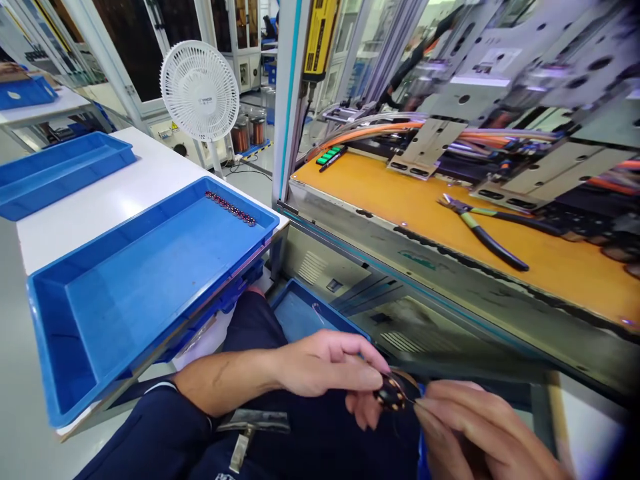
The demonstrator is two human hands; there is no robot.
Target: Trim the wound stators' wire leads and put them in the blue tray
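Observation:
Above my lap, my left hand (325, 367) pinches a small round black coil (389, 395) with copper-coloured segments around its rim, between thumb and fingers. Close to its right side is my right hand (480, 427), fingertips pressed together on what looks like a thin wire end at the coil's edge. The fingers partly hide the coil, and the wire is too fine to follow. To the left, a row of similar small copper-coloured coils (230, 208) lies along the far end of a large blue tray (150, 267).
The blue tray rests on a white table (123, 193) beside another blue tray (65, 170). A white fan (200, 90) stands behind. On the machine's orange work surface (370, 193) lie cutting pliers (485, 230) under metal fixtures. A lower blue bin (300, 317) sits near my knee.

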